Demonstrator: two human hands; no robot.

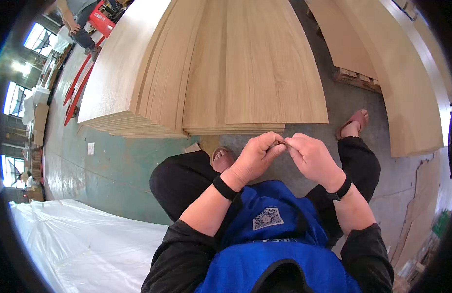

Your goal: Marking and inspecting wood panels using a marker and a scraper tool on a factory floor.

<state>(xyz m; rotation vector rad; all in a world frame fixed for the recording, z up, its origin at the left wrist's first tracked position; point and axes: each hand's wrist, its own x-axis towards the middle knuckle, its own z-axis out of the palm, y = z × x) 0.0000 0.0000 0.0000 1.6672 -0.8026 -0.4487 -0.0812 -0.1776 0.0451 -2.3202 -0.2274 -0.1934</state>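
My left hand and my right hand meet fingertip to fingertip in front of my body, both closed in a pinch. Something small, thin and dark seems to lie between the fingertips, but its kind is too small to tell. Just beyond the hands is the near edge of a stack of light wood-grain panels. The top panel lies offset to the right and overhangs the stack. Against its left side stands a taller pile of similar panels.
White plastic sheeting covers something at lower left. Panels on a pallet and a long board stand to the right. At upper left are a red pallet jack and another person. Torn cardboard lies at right.
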